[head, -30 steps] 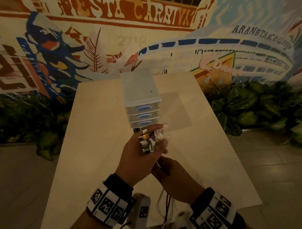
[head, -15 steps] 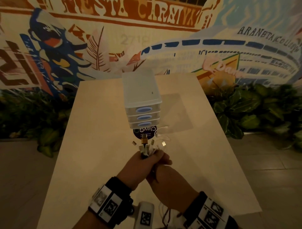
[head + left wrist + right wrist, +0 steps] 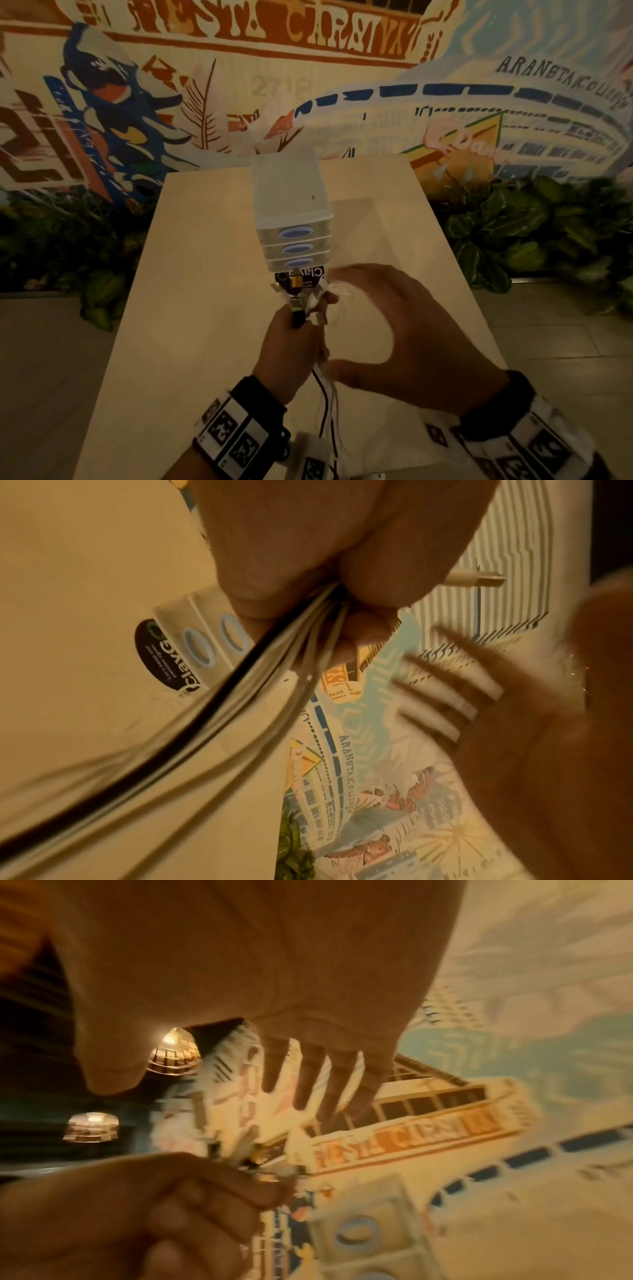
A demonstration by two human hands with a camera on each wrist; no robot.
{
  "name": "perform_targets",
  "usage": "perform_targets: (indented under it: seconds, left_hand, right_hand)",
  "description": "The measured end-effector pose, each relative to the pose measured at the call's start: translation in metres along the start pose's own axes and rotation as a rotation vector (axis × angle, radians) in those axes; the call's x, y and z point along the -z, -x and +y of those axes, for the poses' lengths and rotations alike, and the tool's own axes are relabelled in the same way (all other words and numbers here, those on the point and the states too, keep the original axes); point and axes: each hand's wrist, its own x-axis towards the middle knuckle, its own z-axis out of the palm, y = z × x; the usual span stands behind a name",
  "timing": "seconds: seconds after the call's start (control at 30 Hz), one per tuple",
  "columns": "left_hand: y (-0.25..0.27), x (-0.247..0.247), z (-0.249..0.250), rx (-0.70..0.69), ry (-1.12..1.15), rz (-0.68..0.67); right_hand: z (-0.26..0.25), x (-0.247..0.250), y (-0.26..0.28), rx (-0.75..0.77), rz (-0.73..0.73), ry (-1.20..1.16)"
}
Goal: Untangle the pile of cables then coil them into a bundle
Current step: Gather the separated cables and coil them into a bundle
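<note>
I see the pale bench (image 3: 212,308) running out ahead of both my hands, with a painted wall (image 3: 308,102) beyond it and leafy plants (image 3: 513,233) along its foot. Just past my left hand, a small white drawer unit (image 3: 291,205) with three blue oval pulls stands on the bench, and a dark round label (image 3: 308,277) lies at its base, just ahead of my knuckles.

My right hand (image 3: 407,339) is spread and holds nothing: its fingers are straight and fanned, the thumb below them, arched beside my left hand. It is blurred, and I cannot tell whether it touches the cables.

My left hand (image 3: 291,349) is a fist wrapped round the cables (image 3: 240,696). From the left wrist view one black lead and several pale ones run together out of the bottom of that fist and trail back toward my wrist. Their plug ends (image 3: 301,294) stick up out of the top of the fist in a tight cluster, and one pale connector (image 3: 476,578) pokes out sideways past my fingers.
</note>
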Motion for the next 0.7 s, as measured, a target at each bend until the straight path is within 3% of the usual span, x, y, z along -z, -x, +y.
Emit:
perform_targets:
  seconds: [0.07,0.17,0.27,0.33,0.5,0.6,0.63,0.7]
  left_hand:
    - [0.005,-0.013,0.008,-0.063,0.116,-0.067]
    - [0.008,-0.029,0.010,-0.162,0.225,-0.271]
    - [0.007,-0.019,-0.001,-0.125,-0.009,-0.133]
    - [0.011,-0.014,-0.004,-0.128,-0.058,-0.127]
    - [0.012,-0.016,0.002,-0.123,0.066,-0.085]
    - [0.010,-0.012,0.002,-0.052,0.066,-0.195]
    - [0.010,-0.012,0.005,0.022,0.054,-0.175]
    - [0.011,-0.005,0.002,0.026,-0.020,-0.101]
  right_hand:
    - [-0.014,-0.009,-0.017,0.175,0.059,0.007]
    - [-0.017,-0.024,-0.037,0.140,0.106,-0.118]
    - [-0.007,-0.025,-0.047,-0.027,0.210,-0.385]
    - [-0.004,-0.024,-0.049,-0.092,0.256,-0.413]
    - [-0.017,-0.033,-0.050,0.071,0.092,-0.369]
    - [-0.022,-0.035,-0.050,0.112,0.077,-0.282]
    - [-0.023,-0.035,-0.050,0.123,0.061,-0.252]
    - [-0.022,-0.034,-0.050,0.127,0.017,-0.219]
